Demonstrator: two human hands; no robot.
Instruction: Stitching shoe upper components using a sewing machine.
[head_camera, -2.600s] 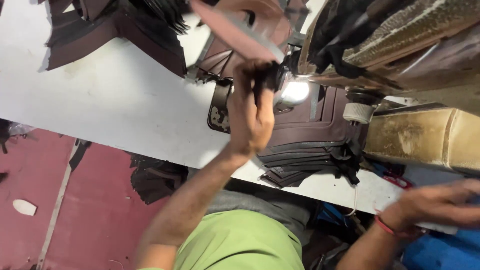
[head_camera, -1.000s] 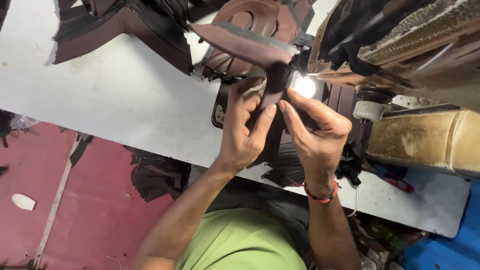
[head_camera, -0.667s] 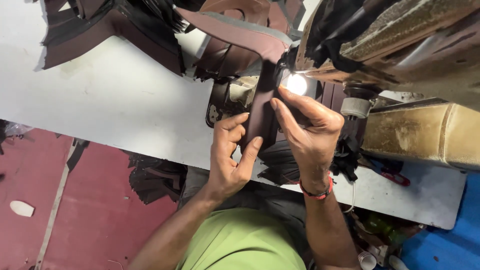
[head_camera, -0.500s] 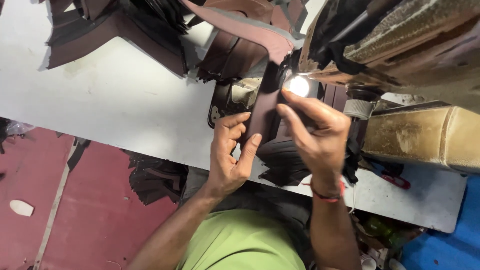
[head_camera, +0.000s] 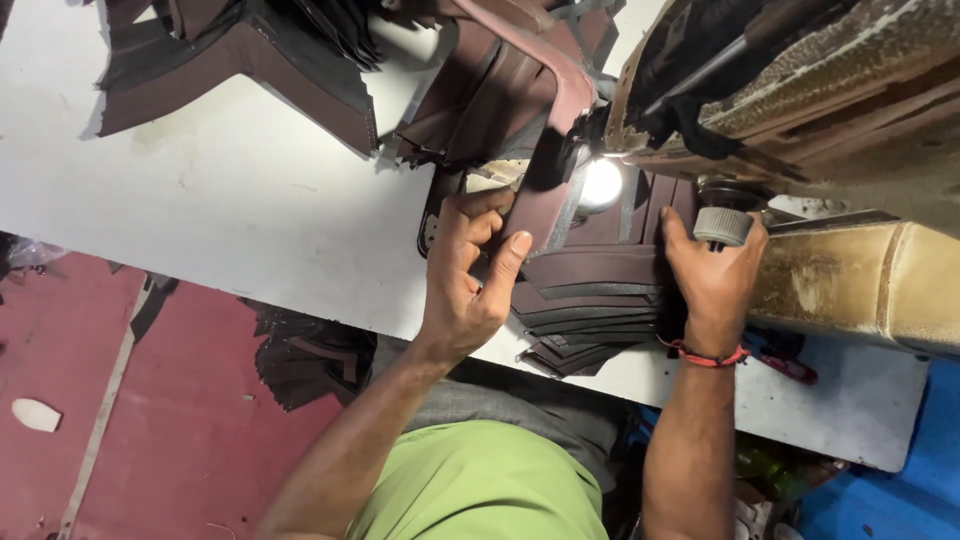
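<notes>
My left hand (head_camera: 468, 268) pinches a dark maroon leather piece (head_camera: 538, 212) that runs up under the sewing machine head (head_camera: 790, 90), beside its bright lamp (head_camera: 601, 184). My right hand (head_camera: 712, 272) rests against the machine, fingers around a small grey knurled knob (head_camera: 722, 226). A stack of cut maroon pieces (head_camera: 590, 310) lies on the white table (head_camera: 220, 230) between my two hands.
More maroon leather pieces are heaped at the table's far side (head_camera: 250, 50) and hang below its near edge (head_camera: 305, 350). The tan machine body (head_camera: 850, 290) fills the right side. A red floor (head_camera: 150, 420) lies to the left, a blue surface (head_camera: 880, 500) at lower right.
My right hand has left the leather piece and moved right to the grey knob. My left hand stays on the piece by the lamp.
</notes>
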